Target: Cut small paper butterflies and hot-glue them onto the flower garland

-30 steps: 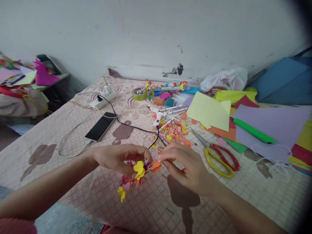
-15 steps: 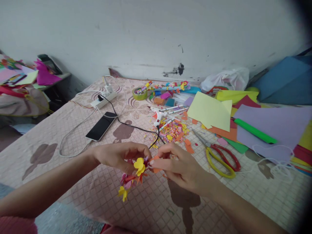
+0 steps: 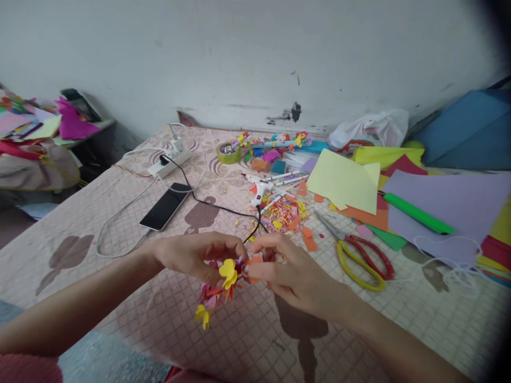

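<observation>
My left hand (image 3: 205, 256) is closed around a garland of small paper flowers (image 3: 228, 273), with yellow, pink, purple and orange petals hanging below the fingers. Close against it, my right hand (image 3: 289, 274) pinches a small orange paper piece (image 3: 254, 269) at the garland's right end. The fingertips of both hands nearly meet there, and what joins the piece to the garland is hidden. Beyond the hands lies a white hot glue gun (image 3: 260, 190) with a black cord. Beside it spreads a heap of tiny coloured paper scraps (image 3: 281, 214).
Scissors (image 3: 361, 258) with red and yellow handles lie right of my hands. Coloured paper sheets (image 3: 443, 199) and a green cutter (image 3: 417, 213) are farther right. To the left are a phone (image 3: 165, 206), its cable and a power strip (image 3: 171, 162). A tape roll (image 3: 229, 154) sits near the wall.
My right hand has shifted slightly left, toward the garland, and its fingers have changed their bend a little. The left hand and the garland stay almost in place.
</observation>
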### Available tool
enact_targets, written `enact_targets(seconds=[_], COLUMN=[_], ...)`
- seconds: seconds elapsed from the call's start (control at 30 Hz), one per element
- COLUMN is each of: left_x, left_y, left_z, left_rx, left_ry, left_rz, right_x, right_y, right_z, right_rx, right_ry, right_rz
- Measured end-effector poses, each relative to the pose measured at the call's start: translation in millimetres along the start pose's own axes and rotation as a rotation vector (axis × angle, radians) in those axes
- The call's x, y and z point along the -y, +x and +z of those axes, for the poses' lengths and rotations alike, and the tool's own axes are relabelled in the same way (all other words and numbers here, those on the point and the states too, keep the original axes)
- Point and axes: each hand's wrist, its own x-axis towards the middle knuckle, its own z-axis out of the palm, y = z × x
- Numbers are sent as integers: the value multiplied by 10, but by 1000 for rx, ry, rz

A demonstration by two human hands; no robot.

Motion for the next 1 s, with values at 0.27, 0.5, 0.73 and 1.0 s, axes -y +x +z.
enact_targets(seconds=[0.27, 0.5, 0.73, 1.0], left_x=[-1, 0, -4, 17], left_y=[-2, 9, 25, 24], left_z=[3, 12, 2, -14], left_rx=[11, 26, 36, 20], left_ry=[-107, -264, -326, -299], left_rz=[-32, -28, -43, -75], right_x=[-13, -39, -48, -43], right_y=[-14, -14, -10, -9], right_z=[5, 21, 21, 21], right_rx=[23, 31, 53, 49], right_ry=[58, 122, 46, 29], right_rz=[5, 12, 3, -2])
